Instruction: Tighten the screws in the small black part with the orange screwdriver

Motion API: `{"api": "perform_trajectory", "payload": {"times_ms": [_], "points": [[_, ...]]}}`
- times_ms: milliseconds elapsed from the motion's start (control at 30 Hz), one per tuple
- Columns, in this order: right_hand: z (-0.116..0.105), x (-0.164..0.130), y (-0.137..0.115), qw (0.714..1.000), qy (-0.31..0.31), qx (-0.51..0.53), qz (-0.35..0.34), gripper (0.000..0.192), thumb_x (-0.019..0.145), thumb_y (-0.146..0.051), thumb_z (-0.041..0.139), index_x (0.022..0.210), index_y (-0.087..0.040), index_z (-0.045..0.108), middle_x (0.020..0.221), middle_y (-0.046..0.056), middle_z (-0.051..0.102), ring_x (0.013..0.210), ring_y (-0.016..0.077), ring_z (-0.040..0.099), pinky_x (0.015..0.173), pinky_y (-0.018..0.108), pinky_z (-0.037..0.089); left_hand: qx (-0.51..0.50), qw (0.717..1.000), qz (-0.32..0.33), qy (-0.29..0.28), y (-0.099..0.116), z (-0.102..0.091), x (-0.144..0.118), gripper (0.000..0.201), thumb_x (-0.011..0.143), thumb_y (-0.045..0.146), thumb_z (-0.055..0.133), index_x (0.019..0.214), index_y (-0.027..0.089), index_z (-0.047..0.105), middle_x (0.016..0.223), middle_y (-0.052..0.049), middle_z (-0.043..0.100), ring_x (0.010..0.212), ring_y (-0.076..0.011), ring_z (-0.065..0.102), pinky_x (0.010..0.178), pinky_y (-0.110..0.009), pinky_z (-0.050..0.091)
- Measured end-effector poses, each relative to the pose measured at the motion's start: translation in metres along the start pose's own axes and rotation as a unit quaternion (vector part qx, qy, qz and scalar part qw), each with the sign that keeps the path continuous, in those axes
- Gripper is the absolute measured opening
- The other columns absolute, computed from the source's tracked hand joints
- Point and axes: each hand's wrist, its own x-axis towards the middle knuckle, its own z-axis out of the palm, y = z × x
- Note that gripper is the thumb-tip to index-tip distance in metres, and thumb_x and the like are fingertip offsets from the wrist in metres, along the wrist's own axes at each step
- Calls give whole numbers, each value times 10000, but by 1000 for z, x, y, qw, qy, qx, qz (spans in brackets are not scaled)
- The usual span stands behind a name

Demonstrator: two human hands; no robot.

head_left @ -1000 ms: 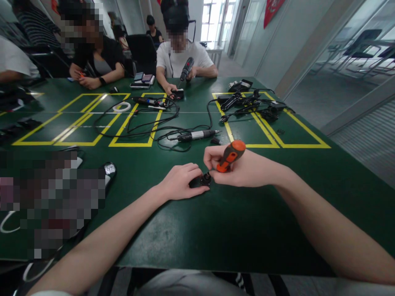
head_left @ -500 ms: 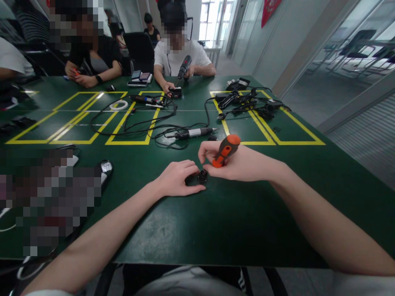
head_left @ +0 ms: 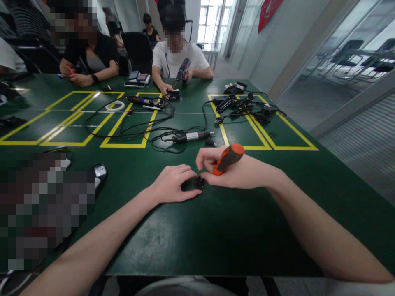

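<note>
My right hand [head_left: 230, 168] is closed round the lower handle of an orange and dark grey screwdriver [head_left: 231, 158], which leans to the right. Its shank is mostly hidden by my fingers. Below my right fingertips, a small black round part [head_left: 199, 182] sits on the green table [head_left: 173, 242]. My left hand [head_left: 175, 183] rests on the tabletop, thumb and fingers curved around this part and holding it from the left. Where the screwdriver's tip meets the part is too small to make out.
Beyond my hands lie an electric screwdriver [head_left: 191, 136] with a cable and a small black piece [head_left: 210, 142]. Farther right is a heap of black cables [head_left: 243, 105]. A white ring [head_left: 115, 106] lies far left. Across the table, a person holds a power drill [head_left: 182, 70].
The screwdriver handle now leans a little farther to the right. My left hand keeps its hold on the black part. The whole view has shifted slightly.
</note>
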Motion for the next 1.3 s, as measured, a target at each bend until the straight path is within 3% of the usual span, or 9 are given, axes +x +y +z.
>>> {"api": "perform_trajectory", "payload": {"times_ms": [400, 633, 1000, 1300], "points": [[-2, 1, 0, 999, -21, 42, 6, 187, 760, -129, 666, 911, -194, 577, 683, -81, 502, 601, 100, 454, 559, 224, 372, -48, 999, -3, 10, 1, 5, -1, 359, 985, 489, 584, 1130, 177, 688, 923, -51, 711, 774, -163, 666, 671, -266, 499], [0, 3, 1, 1000, -3, 27, 9, 87, 782, -168, 631, 848, -193, 580, 700, -55, 522, 623, 112, 463, 589, 242, 382, -60, 998, -18, 4, 2, 6, 0, 298, 978, 455, 596, 1059, 184, 687, 848, -34, 678, 740, -162, 649, 650, -263, 484], [3, 4, -3, 999, -3, -34, -18, 113, 754, -150, 600, 778, -210, 509, 685, -56, 482, 617, 114, 426, 595, 255, 363, -66, 998, -14, 6, 2, 6, 1, 301, 968, 452, 602, 1058, 179, 689, 906, -48, 718, 770, -172, 660, 664, -270, 478], [-1, 2, -4, 1000, -20, -8, -16, 178, 721, -130, 629, 769, -219, 483, 689, -70, 448, 609, 108, 404, 566, 246, 349, -59, 998, -9, 7, 2, 3, 1, 277, 964, 434, 624, 1038, 175, 689, 863, -38, 701, 732, -161, 645, 646, -262, 463]]}}
